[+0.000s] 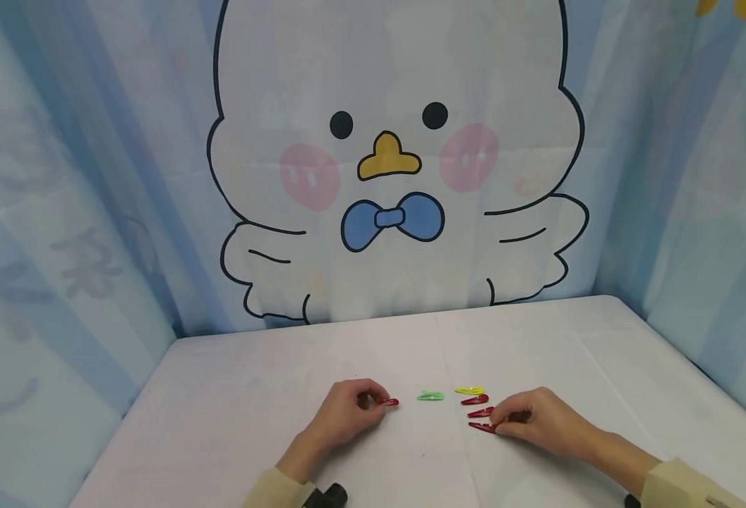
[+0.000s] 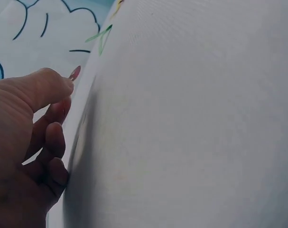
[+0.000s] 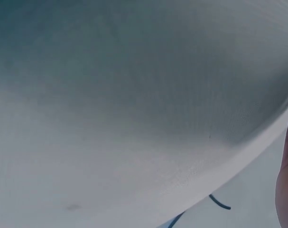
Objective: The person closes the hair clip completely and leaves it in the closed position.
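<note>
My left hand (image 1: 350,413) pinches a red snap hair clip (image 1: 392,402) between thumb and forefinger, just above the table. The same clip (image 2: 75,72) pokes out past the thumb tip in the left wrist view. At the right, three more red hair clips lie in a column below a yellow hair clip (image 1: 470,390). My right hand (image 1: 547,421) has thumb and forefinger on the end of the lowest red hair clip (image 1: 480,426); its fingertips partly cover the middle red hair clip (image 1: 478,412). Uppermost of these red ones is another hair clip (image 1: 475,399). Between the hands lies a green hair clip (image 1: 430,396).
A white cloth covers the table (image 1: 220,423). Behind it hangs a curtain (image 1: 398,275) printed with a bird in a blue bow tie, and blue-white curtains (image 1: 42,282) flank both sides. The right wrist view shows mostly tablecloth and a sliver of hand.
</note>
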Demonstrator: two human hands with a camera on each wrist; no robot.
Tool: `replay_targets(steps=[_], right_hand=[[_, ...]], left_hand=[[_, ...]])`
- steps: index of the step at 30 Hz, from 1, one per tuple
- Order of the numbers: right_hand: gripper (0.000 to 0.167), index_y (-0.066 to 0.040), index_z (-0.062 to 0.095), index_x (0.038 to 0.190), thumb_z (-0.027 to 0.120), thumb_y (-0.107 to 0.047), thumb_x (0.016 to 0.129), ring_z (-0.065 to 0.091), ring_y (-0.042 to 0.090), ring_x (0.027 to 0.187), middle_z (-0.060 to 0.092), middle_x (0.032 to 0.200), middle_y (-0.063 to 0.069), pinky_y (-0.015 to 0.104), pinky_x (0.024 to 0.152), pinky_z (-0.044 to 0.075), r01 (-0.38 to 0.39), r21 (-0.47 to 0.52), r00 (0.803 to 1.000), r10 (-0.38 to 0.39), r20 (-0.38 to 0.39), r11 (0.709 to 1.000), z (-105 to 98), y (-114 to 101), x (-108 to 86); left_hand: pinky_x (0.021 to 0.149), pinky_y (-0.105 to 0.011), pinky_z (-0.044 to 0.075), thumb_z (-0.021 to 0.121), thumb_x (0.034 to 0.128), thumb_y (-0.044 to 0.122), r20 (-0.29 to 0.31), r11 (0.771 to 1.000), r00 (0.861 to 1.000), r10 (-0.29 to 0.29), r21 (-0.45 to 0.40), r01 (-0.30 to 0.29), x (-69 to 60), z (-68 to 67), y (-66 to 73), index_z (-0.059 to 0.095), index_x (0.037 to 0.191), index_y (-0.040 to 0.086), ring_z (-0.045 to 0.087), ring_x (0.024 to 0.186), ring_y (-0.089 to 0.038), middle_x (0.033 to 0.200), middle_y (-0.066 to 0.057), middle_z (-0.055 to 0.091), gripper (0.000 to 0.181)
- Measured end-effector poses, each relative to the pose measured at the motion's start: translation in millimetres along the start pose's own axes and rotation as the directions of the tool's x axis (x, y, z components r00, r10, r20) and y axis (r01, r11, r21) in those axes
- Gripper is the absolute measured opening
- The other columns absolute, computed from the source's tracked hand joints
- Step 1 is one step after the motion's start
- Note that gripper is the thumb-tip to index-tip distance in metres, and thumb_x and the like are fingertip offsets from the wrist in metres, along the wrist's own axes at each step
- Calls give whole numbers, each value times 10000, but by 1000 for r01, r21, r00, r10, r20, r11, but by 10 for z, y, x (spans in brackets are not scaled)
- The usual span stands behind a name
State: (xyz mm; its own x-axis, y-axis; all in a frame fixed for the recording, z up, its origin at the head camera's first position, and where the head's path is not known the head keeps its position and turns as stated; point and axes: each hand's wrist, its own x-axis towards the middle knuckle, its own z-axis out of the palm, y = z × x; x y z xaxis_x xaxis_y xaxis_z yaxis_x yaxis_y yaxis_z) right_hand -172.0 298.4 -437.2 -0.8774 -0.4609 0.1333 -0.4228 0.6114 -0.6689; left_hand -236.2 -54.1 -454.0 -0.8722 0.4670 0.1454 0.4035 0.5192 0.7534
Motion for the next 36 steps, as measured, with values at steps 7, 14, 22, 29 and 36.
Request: replay_targets(steps=[7, 14, 22, 29, 36], right_hand=[[75, -187, 781, 947, 794, -155, 881, 600, 46, 783, 717, 937, -114, 240, 677, 530, 27, -19, 997, -29, -68, 999, -53, -49, 19], [118, -106, 773, 997, 788, -138, 885, 613, 88, 755, 726, 922, -65, 255, 704, 554, 51, 14, 988, -48, -148, 999, -56, -204, 152], [150, -85, 757, 1033, 781, -96, 886, 647, 107, 755, 734, 934, 3, 300, 697, 578, 153, 95, 966, -128, -226, 984, 76, -397, 305], [147, -70, 749, 1059, 748, -63, 912, 634, 138, 736, 716, 930, -19, 294, 670, 571, 227, 192, 949, -173, -264, 955, 241, -534, 436], [220, -65, 732, 1108, 755, -17, 895, 633, 142, 758, 722, 968, 59, 305, 695, 569, 408, 197, 882, -329, -337, 892, 426, -621, 592]], left_hand=[[702, -252, 500, 760, 875, 64, -2, 999, 1000, 17, -46, -18, -59, -86, 28, 755, 949, 171, 585, 780, -108, 859, 96, 642, 130], [666, -248, 502, 771, 879, 84, -14, 998, 1000, 16, -63, -17, -157, -176, 103, 753, 956, 171, 584, 778, -119, 872, 87, 644, 118], [698, -261, 506, 769, 886, 87, -34, 995, 998, 56, -85, -59, -227, -248, 200, 758, 966, 170, 580, 799, -132, 875, 99, 660, 116], [724, -271, 513, 755, 899, 89, -41, 992, 995, 89, -81, -92, -241, -292, 297, 759, 990, 168, 583, 823, -133, 899, 104, 669, 120], [741, -288, 514, 764, 908, 120, -65, 984, 989, 131, -111, -137, -261, -306, 396, 761, 1029, 170, 591, 851, -156, 924, 117, 686, 131]])
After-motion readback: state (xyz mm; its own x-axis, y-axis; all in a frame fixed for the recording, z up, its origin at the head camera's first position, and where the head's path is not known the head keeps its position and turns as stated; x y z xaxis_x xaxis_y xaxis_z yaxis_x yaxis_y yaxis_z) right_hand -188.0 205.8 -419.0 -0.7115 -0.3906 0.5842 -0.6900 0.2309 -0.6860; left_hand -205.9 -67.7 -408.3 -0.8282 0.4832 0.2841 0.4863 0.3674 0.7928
